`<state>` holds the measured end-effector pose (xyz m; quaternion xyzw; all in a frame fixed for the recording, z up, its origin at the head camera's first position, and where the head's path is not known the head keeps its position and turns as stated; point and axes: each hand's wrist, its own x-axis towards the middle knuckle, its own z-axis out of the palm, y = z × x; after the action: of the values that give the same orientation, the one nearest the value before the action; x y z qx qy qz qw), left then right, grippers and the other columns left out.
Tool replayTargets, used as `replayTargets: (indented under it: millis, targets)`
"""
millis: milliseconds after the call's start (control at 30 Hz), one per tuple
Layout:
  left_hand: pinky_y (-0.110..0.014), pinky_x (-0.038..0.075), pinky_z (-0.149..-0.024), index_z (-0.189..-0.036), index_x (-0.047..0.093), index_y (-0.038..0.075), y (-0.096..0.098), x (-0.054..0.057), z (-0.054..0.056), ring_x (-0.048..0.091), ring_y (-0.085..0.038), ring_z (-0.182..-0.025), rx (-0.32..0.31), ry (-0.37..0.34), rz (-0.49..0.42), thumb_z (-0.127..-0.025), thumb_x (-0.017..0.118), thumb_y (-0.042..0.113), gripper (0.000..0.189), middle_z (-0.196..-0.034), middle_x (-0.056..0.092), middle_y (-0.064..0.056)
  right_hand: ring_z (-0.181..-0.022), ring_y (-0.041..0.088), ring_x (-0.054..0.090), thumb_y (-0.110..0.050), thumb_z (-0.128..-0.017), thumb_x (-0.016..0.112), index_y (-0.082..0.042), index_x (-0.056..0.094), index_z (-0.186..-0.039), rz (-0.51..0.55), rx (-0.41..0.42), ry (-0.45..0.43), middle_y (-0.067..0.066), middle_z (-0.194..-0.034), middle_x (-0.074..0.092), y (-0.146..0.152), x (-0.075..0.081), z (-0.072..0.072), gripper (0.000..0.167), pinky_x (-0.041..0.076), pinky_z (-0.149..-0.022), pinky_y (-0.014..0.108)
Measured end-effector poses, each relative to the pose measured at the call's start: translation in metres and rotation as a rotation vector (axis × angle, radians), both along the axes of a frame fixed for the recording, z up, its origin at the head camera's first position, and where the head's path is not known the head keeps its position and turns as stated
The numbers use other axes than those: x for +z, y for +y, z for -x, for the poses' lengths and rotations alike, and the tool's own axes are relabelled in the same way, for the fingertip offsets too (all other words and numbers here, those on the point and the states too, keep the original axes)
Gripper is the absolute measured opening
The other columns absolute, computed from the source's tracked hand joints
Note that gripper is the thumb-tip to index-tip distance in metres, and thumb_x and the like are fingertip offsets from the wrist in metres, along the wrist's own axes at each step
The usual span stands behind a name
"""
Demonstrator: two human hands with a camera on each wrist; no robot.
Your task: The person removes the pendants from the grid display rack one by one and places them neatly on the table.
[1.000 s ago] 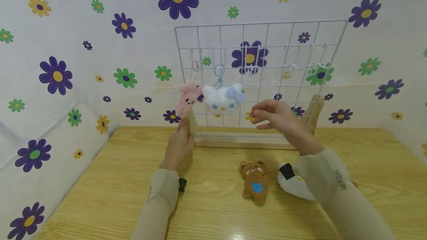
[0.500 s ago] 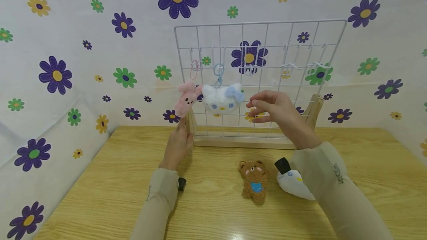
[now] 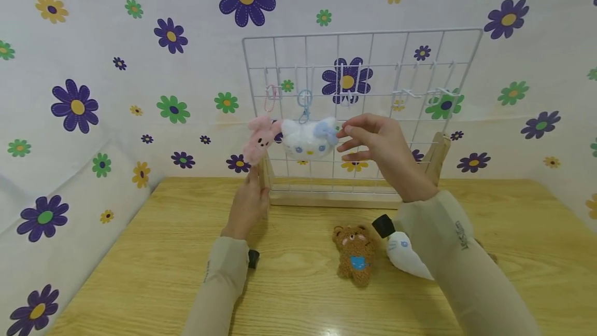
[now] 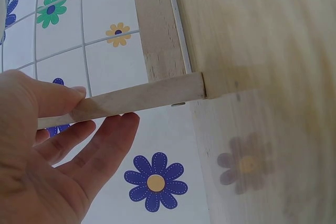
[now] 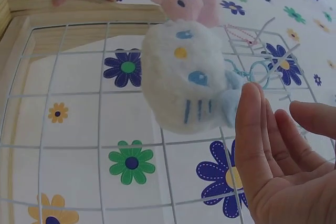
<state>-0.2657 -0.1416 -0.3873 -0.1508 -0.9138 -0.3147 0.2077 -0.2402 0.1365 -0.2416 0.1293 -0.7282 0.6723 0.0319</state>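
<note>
Fingers: your right hand relaxed, gripping nothing; your left hand pinching the wooden leg of the rack | Cat plush: hangs before the rack's left half, left of your right fingertips, contact unclear | Long axis: level, across the rack | Nearer: right hand

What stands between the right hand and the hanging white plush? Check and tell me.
Nothing visible does. The right hand is beside the white plush, next to its blue bow; the pink plush hangs on the opposite side, and the wire grid is behind.
</note>
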Motion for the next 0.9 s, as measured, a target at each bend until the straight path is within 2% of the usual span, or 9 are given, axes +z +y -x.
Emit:
replayTargets:
  millis: [300, 500, 667, 900]
  targets:
    - [-0.057, 0.052, -0.097, -0.151, 0.023, -0.006, -0.001, 0.003, 0.0, 0.059, -0.053, -0.116, -0.001, 0.013, 0.004, -0.097, 0.062, -0.005, 0.067, -0.144, 0.045, -0.038, -0.083, 0.02, 0.072, -0.01, -0.104, 0.058, 0.006, 0.061, -0.118, 0.046, 0.012, 0.006, 0.015, -0.11, 0.068, -0.015, 0.01, 0.005, 0.021, 0.063, -0.076, 0.035]
    - [-0.056, 0.051, -0.099, -0.15, 0.023, -0.004, -0.001, 0.004, -0.001, 0.057, -0.052, -0.119, 0.008, -0.025, -0.002, -0.097, 0.061, -0.005, 0.065, -0.144, 0.045, -0.037, -0.085, 0.02, 0.072, -0.01, -0.105, 0.057, 0.004, 0.061, -0.12, 0.051, 0.047, -0.027, 0.018, -0.117, 0.065, -0.023, 0.012, 0.007, 0.021, 0.062, -0.078, 0.035]
    - [-0.057, 0.052, -0.097, -0.145, 0.03, -0.008, -0.001, 0.002, 0.0, 0.058, -0.052, -0.118, 0.01, -0.008, 0.001, -0.097, 0.062, -0.005, 0.058, -0.142, 0.047, -0.038, -0.086, 0.021, 0.072, -0.012, -0.105, 0.057, 0.004, 0.059, -0.123, 0.064, 0.067, -0.033, 0.02, -0.123, 0.064, -0.026, 0.017, 0.008, 0.024, 0.063, -0.076, 0.033]
    - [-0.057, 0.051, -0.098, -0.146, 0.028, -0.006, 0.0, 0.001, 0.0, 0.058, -0.053, -0.117, 0.003, -0.003, -0.001, -0.097, 0.063, -0.005, 0.06, -0.142, 0.046, -0.038, -0.085, 0.02, 0.072, -0.012, -0.105, 0.057, 0.004, 0.056, -0.129, 0.099, 0.078, -0.078, 0.022, -0.132, 0.061, -0.029, 0.025, 0.013, 0.029, 0.062, -0.078, 0.033]
